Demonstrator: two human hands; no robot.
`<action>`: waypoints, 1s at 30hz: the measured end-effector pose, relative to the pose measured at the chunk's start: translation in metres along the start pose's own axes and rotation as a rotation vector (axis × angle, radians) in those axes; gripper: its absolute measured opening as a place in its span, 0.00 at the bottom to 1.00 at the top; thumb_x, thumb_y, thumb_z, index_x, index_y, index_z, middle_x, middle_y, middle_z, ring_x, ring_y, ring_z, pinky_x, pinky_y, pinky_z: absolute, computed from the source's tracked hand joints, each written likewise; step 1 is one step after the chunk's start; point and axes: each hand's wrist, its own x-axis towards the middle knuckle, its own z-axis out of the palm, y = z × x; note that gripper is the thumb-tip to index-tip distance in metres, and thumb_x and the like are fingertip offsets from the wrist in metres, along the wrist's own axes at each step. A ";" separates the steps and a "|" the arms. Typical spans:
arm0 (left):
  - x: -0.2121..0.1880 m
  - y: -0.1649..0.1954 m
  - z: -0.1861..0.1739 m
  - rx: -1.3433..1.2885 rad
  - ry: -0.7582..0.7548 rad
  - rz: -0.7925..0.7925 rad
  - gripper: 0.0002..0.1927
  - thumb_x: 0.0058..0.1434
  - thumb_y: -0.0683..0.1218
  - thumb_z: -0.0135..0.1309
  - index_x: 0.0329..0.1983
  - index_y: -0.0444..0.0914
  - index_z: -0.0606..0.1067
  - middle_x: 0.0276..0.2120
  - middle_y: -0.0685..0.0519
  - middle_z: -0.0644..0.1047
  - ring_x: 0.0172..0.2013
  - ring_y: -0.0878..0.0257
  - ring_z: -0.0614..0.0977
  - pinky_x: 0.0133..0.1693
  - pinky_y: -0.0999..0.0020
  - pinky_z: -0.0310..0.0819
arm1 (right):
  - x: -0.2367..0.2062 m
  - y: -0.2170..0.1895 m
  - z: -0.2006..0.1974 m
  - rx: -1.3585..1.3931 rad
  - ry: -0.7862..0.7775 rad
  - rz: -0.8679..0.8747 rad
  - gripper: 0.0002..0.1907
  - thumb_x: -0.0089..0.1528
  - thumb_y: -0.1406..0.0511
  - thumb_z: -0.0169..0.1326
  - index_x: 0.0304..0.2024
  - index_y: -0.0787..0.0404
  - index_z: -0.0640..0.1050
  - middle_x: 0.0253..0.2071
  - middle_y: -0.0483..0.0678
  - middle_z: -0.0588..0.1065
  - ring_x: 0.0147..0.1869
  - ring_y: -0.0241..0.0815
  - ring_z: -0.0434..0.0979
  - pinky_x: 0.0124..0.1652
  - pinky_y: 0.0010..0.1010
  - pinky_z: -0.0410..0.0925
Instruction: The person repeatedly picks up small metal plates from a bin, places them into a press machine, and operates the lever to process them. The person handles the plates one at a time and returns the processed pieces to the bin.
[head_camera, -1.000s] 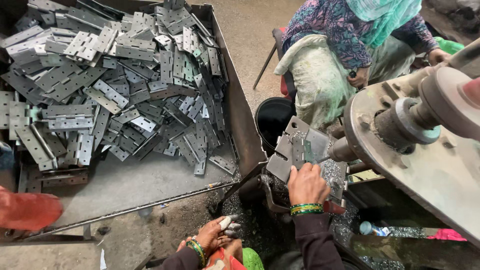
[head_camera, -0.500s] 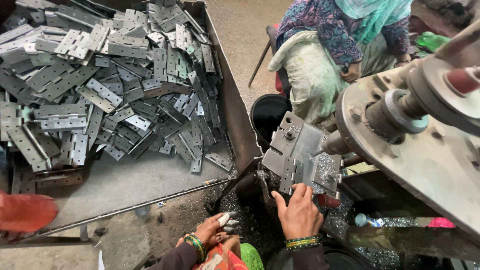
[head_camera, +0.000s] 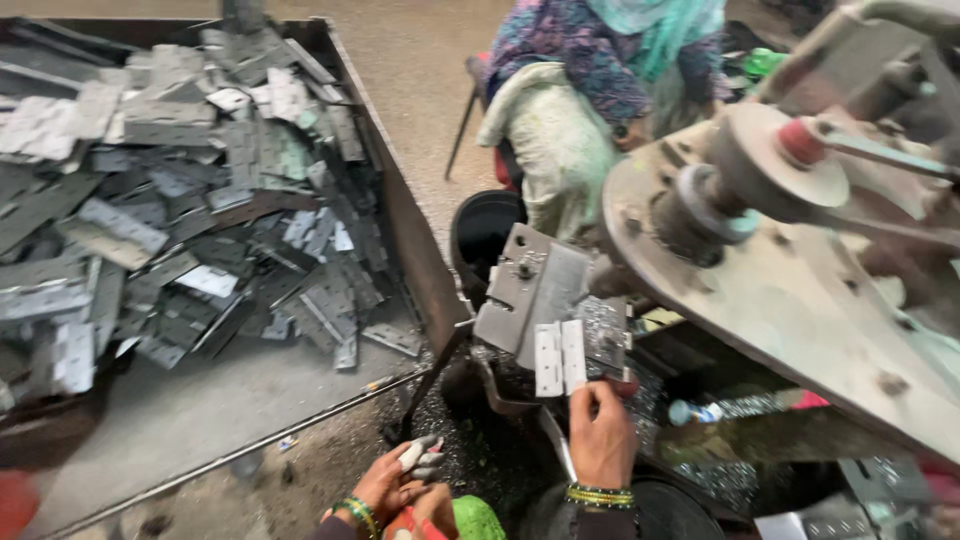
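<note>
My right hand (head_camera: 603, 436) grips the lower edge of a small metal hinge (head_camera: 559, 357) and holds it flat against the tilted steel plate (head_camera: 533, 285) at the front of a press machine (head_camera: 800, 270). My left hand (head_camera: 398, 482), with taped fingertips and bangles at the wrist, rests low near my lap, fingers loosely curled, holding nothing that I can see. A large metal tray (head_camera: 180, 420) to my left carries a heap of grey hinges (head_camera: 190, 210).
Another person (head_camera: 590, 110) in patterned clothes sits behind the machine. A black bucket (head_camera: 485, 235) stands between that person and the tray. Metal shavings cover the dark floor under the machine. A small plastic bottle (head_camera: 692, 412) lies under the machine.
My right hand has dropped slightly and now shows a hinge held on the plate. The view has shifted left and closer. My left hand stays low.
</note>
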 end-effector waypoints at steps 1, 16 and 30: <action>0.000 0.000 -0.003 0.014 -0.014 0.009 0.32 0.61 0.48 0.51 0.69 0.36 0.64 0.50 0.44 0.78 0.42 0.57 0.85 0.42 0.60 0.84 | -0.005 0.011 0.003 0.234 -0.146 0.240 0.13 0.67 0.57 0.53 0.36 0.59 0.79 0.27 0.47 0.73 0.28 0.46 0.72 0.27 0.37 0.63; 0.012 0.007 -0.020 -0.053 -0.210 0.056 0.40 0.60 0.50 0.53 0.71 0.27 0.57 0.55 0.31 0.74 0.48 0.50 0.83 0.41 0.66 0.82 | -0.059 0.037 -0.162 1.416 0.305 0.059 0.06 0.70 0.67 0.50 0.45 0.65 0.73 0.29 0.51 0.69 0.25 0.37 0.65 0.21 0.28 0.59; 0.012 0.015 -0.023 0.045 -0.112 -0.047 0.30 0.65 0.43 0.42 0.71 0.30 0.59 0.56 0.34 0.75 0.49 0.49 0.83 0.46 0.60 0.83 | -0.010 0.046 -0.139 1.368 0.315 0.267 0.09 0.74 0.62 0.50 0.45 0.63 0.74 0.38 0.48 0.73 0.30 0.30 0.63 0.28 0.22 0.60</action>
